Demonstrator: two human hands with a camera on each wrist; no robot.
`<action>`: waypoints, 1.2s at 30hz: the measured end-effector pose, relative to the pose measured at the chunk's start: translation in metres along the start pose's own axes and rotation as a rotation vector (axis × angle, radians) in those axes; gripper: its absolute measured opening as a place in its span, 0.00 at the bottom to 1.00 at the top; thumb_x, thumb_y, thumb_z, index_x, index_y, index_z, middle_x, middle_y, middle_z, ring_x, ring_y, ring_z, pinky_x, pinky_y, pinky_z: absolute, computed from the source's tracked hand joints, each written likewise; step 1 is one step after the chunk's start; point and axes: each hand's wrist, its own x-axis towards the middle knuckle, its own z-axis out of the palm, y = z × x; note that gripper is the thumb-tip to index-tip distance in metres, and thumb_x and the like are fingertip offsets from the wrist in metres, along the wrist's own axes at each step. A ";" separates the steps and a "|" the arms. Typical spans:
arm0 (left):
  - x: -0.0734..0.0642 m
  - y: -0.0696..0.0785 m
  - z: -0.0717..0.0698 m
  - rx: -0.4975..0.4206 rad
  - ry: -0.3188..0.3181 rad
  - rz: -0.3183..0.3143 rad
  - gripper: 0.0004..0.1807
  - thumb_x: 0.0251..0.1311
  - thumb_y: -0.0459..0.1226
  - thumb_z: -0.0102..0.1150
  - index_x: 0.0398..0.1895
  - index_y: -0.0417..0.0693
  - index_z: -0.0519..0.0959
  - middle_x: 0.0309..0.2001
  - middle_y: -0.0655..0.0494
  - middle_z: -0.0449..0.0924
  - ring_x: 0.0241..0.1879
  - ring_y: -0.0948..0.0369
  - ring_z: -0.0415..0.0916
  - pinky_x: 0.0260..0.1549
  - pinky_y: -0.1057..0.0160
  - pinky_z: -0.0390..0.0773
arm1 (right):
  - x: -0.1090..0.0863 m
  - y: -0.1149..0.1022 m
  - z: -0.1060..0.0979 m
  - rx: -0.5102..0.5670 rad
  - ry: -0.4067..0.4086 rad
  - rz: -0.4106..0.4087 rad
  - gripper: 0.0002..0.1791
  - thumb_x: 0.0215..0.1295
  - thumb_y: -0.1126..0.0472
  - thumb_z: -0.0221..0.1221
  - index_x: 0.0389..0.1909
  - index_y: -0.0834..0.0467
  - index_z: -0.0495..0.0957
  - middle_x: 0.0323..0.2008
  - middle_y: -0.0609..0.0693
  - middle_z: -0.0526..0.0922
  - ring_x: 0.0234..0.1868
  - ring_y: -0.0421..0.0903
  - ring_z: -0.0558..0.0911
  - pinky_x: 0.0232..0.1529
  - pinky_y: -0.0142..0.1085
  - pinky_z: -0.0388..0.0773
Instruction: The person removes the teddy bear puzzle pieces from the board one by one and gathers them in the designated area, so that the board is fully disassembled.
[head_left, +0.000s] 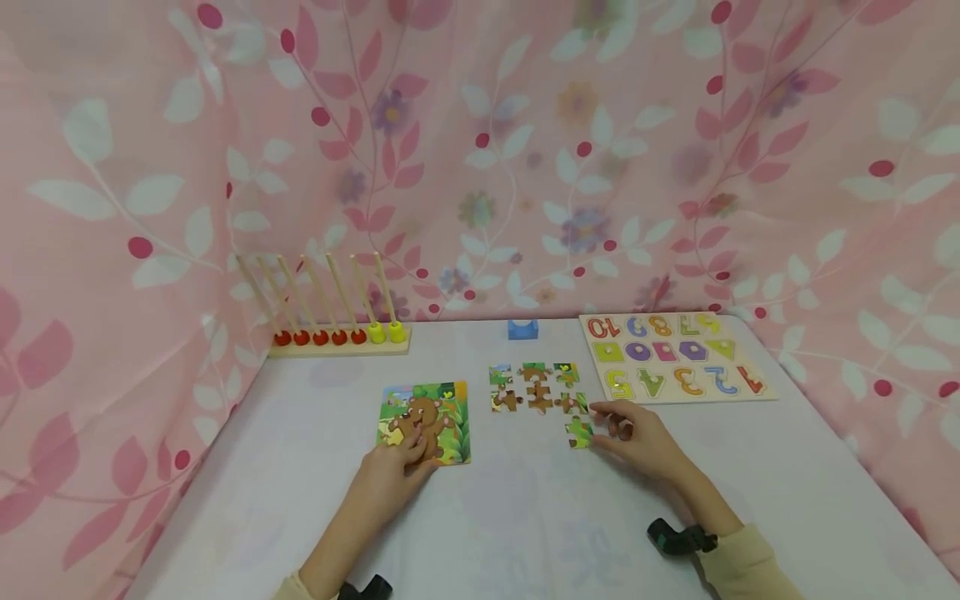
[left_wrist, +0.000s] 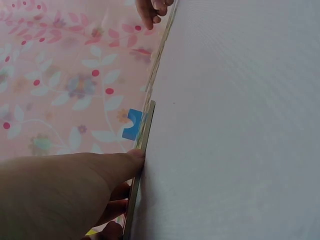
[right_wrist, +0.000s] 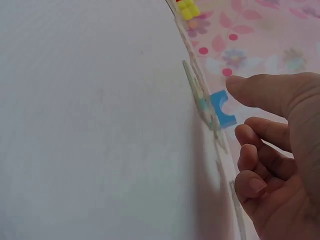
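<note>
A square board with a bear picture (head_left: 454, 400) lies left of the middle of the table. My left hand (head_left: 390, 482) grips its near edge, fingers over the picture; in the left wrist view the thumb (left_wrist: 117, 167) presses along that edge. Several bear jigsaw pieces (head_left: 539, 397) lie in rows to the right of the board. A green piece (head_left: 578, 432) sits lowest, at the right end. Beside it is my right hand (head_left: 637, 437), thumb and index finger spread apart, other fingers bent. The right wrist view shows nothing between that thumb (right_wrist: 265, 92) and the fingers.
Behind the pieces stands a blue block (head_left: 522, 330) with a curved notch. A wooden number and shape board (head_left: 757, 392) lies at the back right. At the back left stands a peg rack (head_left: 337, 351) with red and yellow beads. Floral cloth (head_left: 480, 208) surrounds the table.
</note>
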 end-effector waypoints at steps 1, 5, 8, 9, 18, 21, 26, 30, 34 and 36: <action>0.000 0.000 0.000 0.002 0.001 0.003 0.25 0.65 0.47 0.74 0.58 0.40 0.87 0.65 0.42 0.82 0.57 0.40 0.84 0.48 0.47 0.85 | 0.001 -0.002 0.001 -0.005 0.001 -0.018 0.26 0.63 0.62 0.76 0.61 0.63 0.83 0.39 0.50 0.83 0.37 0.44 0.75 0.36 0.31 0.72; -0.001 0.000 0.001 0.013 0.019 0.022 0.24 0.65 0.46 0.74 0.58 0.40 0.87 0.64 0.41 0.82 0.56 0.40 0.85 0.49 0.45 0.85 | 0.010 -0.014 0.006 0.003 -0.024 -0.079 0.26 0.62 0.64 0.76 0.60 0.65 0.83 0.39 0.52 0.84 0.37 0.47 0.76 0.36 0.31 0.74; -0.002 0.000 0.000 0.010 0.026 0.022 0.24 0.64 0.45 0.75 0.58 0.40 0.87 0.63 0.41 0.83 0.56 0.39 0.85 0.49 0.45 0.85 | 0.023 -0.023 0.015 0.011 -0.066 -0.101 0.25 0.62 0.63 0.76 0.59 0.65 0.84 0.40 0.54 0.84 0.36 0.48 0.76 0.35 0.31 0.74; -0.002 0.000 -0.001 0.009 0.024 0.019 0.24 0.64 0.45 0.75 0.58 0.39 0.87 0.64 0.41 0.82 0.56 0.39 0.85 0.49 0.44 0.85 | 0.028 -0.026 0.020 0.009 -0.080 -0.104 0.25 0.63 0.62 0.76 0.59 0.64 0.84 0.40 0.54 0.84 0.37 0.47 0.76 0.36 0.31 0.74; -0.002 -0.003 0.001 0.035 0.000 0.021 0.25 0.66 0.47 0.73 0.60 0.39 0.86 0.66 0.41 0.81 0.58 0.39 0.83 0.53 0.43 0.83 | 0.069 -0.065 0.068 0.049 -0.186 -0.207 0.25 0.65 0.59 0.75 0.60 0.63 0.84 0.45 0.54 0.88 0.39 0.49 0.77 0.39 0.34 0.75; -0.001 -0.004 0.002 0.044 0.002 0.039 0.26 0.67 0.47 0.72 0.60 0.40 0.85 0.66 0.41 0.81 0.57 0.39 0.84 0.52 0.43 0.84 | 0.080 -0.081 0.089 0.065 -0.212 -0.260 0.24 0.65 0.60 0.74 0.60 0.65 0.84 0.46 0.56 0.88 0.38 0.48 0.78 0.38 0.32 0.74; 0.001 -0.004 0.002 0.045 0.020 0.055 0.26 0.66 0.47 0.73 0.60 0.39 0.85 0.65 0.42 0.82 0.55 0.40 0.85 0.50 0.45 0.84 | 0.098 -0.106 0.126 0.133 -0.242 -0.290 0.24 0.67 0.60 0.73 0.61 0.66 0.83 0.46 0.59 0.88 0.35 0.44 0.77 0.34 0.30 0.72; 0.002 -0.006 0.004 0.043 0.027 0.075 0.26 0.66 0.46 0.73 0.60 0.39 0.85 0.65 0.42 0.82 0.54 0.40 0.85 0.50 0.45 0.85 | 0.106 -0.113 0.154 0.249 -0.239 -0.209 0.22 0.71 0.61 0.70 0.61 0.67 0.83 0.43 0.58 0.88 0.32 0.40 0.76 0.33 0.29 0.72; 0.002 -0.006 0.005 0.041 0.035 0.087 0.26 0.66 0.45 0.74 0.61 0.38 0.85 0.65 0.41 0.82 0.53 0.40 0.86 0.49 0.45 0.85 | 0.108 -0.109 0.173 0.355 -0.194 -0.132 0.19 0.73 0.63 0.67 0.60 0.68 0.83 0.45 0.57 0.89 0.34 0.38 0.79 0.33 0.28 0.74; 0.001 -0.006 0.003 0.051 0.048 0.083 0.26 0.65 0.44 0.74 0.61 0.38 0.85 0.64 0.42 0.82 0.53 0.41 0.86 0.48 0.45 0.85 | 0.108 -0.107 0.178 0.354 -0.179 -0.138 0.19 0.72 0.63 0.68 0.60 0.67 0.83 0.45 0.56 0.89 0.35 0.37 0.79 0.34 0.29 0.75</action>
